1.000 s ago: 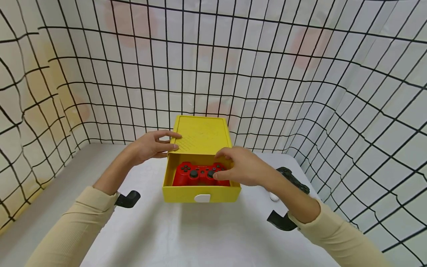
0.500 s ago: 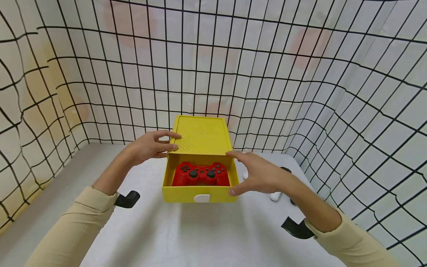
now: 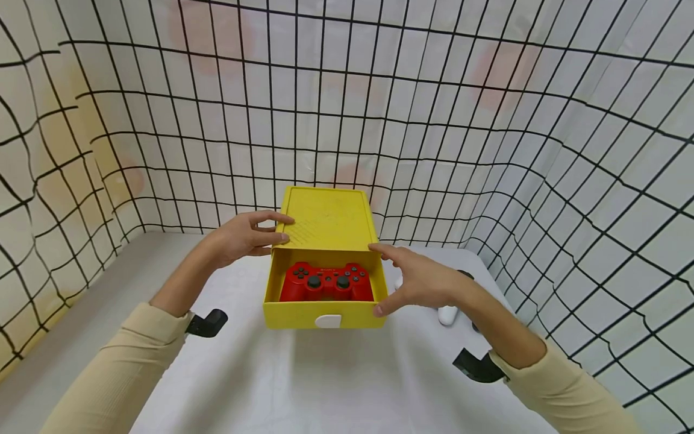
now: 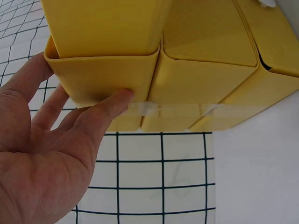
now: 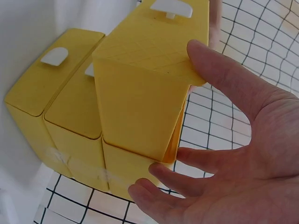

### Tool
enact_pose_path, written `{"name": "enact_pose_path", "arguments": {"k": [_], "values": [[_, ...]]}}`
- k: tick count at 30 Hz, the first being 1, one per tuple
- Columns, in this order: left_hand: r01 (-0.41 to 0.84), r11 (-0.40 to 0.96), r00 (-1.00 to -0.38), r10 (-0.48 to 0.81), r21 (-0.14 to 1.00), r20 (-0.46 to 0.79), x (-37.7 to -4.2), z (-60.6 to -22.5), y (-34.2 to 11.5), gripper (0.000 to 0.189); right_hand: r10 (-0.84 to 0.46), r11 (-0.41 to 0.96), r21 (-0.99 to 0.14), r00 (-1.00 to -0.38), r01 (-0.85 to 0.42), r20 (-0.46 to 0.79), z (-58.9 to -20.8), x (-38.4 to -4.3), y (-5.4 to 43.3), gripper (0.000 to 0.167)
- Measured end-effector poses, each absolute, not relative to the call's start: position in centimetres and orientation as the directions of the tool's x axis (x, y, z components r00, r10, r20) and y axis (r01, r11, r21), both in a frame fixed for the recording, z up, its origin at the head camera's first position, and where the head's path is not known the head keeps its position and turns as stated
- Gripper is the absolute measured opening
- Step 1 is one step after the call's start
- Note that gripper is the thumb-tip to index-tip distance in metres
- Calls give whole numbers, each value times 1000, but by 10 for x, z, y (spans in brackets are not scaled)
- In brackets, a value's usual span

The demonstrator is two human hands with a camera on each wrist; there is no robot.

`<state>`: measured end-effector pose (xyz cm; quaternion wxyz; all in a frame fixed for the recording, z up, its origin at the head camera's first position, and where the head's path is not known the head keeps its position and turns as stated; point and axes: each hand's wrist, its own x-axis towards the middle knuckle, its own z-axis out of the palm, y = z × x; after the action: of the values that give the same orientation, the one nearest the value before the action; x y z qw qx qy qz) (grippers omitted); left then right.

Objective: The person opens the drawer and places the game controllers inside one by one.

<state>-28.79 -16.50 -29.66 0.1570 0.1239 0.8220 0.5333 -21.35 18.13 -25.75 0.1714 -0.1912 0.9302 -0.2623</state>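
Basically, top drawer (image 3: 293, 317) of a yellow three-drawer cabinet (image 3: 332, 215) is pulled out towards the camera, red Sony game controller (image 3: 328, 280) lying inside, thumbsticks up.

Left hand (image 3: 237, 241) is at the cabinet's top left edge: fingers apart, fairly straight, some on the top panel, one flat against the side wall. Right hand (image 3: 420, 278) at the drawer's right: fingers spread wide, thumb touching the drawer front near its corner, index fingertip at the housing's front edge.

White pull tab (image 3: 328, 321) on the drawer front. Wrist views show the two lower drawers in their housings; clear tape (image 4: 149, 109) runs across the side.

Cabinet is on a white table (image 3: 336, 392). White game controller (image 3: 447, 315) lies right of it, partly hidden by the right hand and arm; dark item (image 3: 466, 275) just beyond, mostly covered, can't identify. Black wire grid and pale sheeting surround the table. Beige sleeves, black wrist mounts (image 3: 207, 323) on both arms.
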Motion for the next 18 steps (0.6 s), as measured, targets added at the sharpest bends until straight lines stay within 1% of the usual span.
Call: {"name": "enact_pose_path", "arguments": {"k": [12,18], "values": [[18,402,-922,362,916,-140,-289,-296,-164,56,-433,784,-563,-880,-262,-194,-260,-215,183,106],[34,402,-922,367,915,-126,-288,-296,-164,58,-436,783,-557,-882,-275,-178,-261,-214,184,105]]}}
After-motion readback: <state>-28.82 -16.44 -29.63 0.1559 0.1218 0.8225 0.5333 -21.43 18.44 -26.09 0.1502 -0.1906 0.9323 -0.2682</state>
